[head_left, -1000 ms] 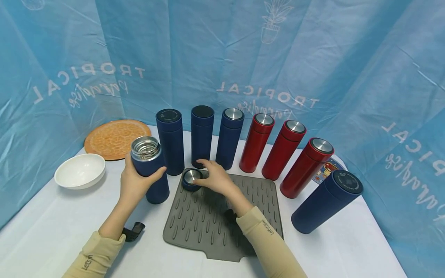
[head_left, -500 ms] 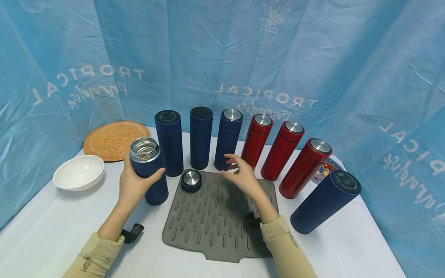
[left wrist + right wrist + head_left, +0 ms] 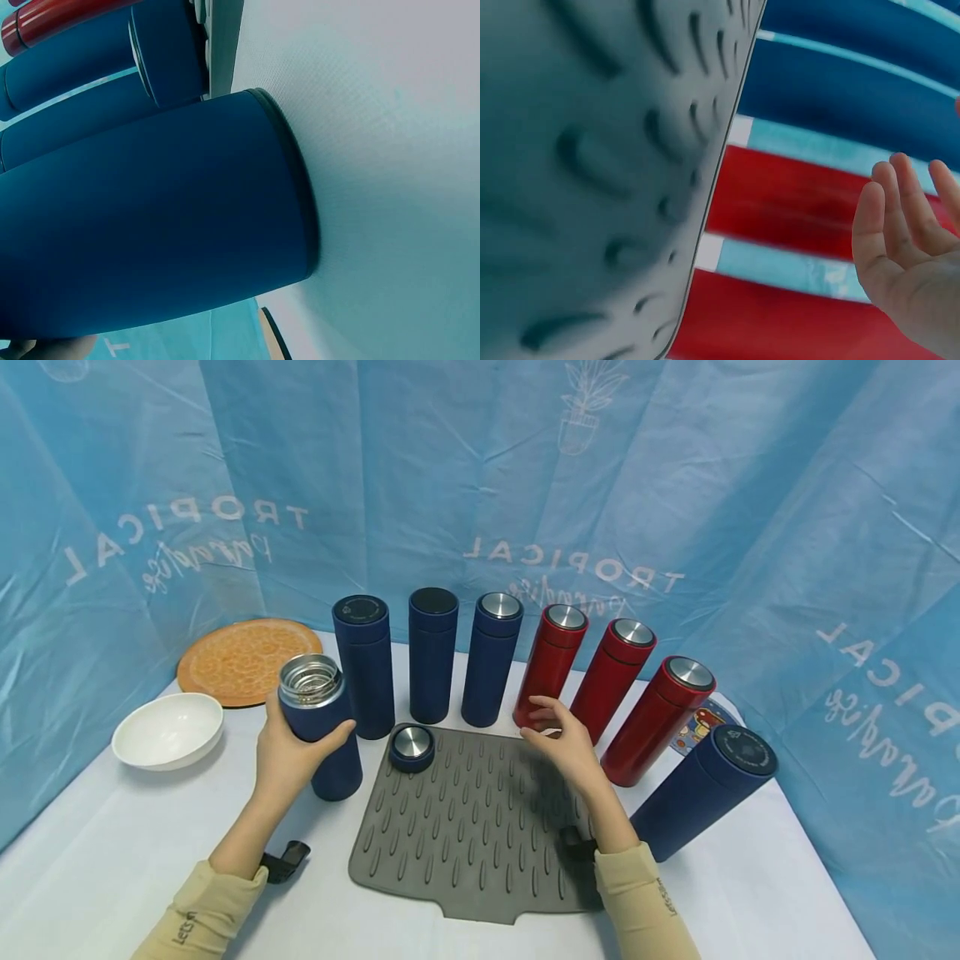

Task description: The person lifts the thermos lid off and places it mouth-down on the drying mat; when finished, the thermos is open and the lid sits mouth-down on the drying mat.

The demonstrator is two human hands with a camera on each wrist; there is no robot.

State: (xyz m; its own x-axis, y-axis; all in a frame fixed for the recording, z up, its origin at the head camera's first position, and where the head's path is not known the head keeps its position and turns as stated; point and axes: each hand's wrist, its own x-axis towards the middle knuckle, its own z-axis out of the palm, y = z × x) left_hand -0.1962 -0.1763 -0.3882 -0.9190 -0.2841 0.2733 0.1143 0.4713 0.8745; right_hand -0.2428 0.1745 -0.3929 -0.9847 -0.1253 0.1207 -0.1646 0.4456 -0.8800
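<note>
My left hand (image 3: 292, 756) grips a dark blue thermos flask (image 3: 318, 720) whose lid is off, baring the steel threaded mouth. It stands upright left of a grey ridged mat (image 3: 480, 835); the left wrist view shows its base (image 3: 292, 187) at the white tablecloth. On the mat's back left corner lies the blue lid (image 3: 412, 750), steel disc facing up. Fingers loosely bent and holding nothing, my right hand (image 3: 567, 745) hovers above the mat's back right part. In the head view it overlaps the nearest red thermos flask (image 3: 553, 664); the right wrist view shows these fingers (image 3: 904, 217) spread apart.
Behind the mat stands a row of capped flasks: blue ones (image 3: 432, 660) on the left, red ones (image 3: 656, 722) on the right. Another blue flask (image 3: 705, 793) is at the right. A white bowl (image 3: 168, 735) and an orange round placemat (image 3: 251, 660) lie left.
My right hand has let go of the lid, leaving it on the mat, and moved right toward the red flasks. The left hand still holds the uncapped flask in place.
</note>
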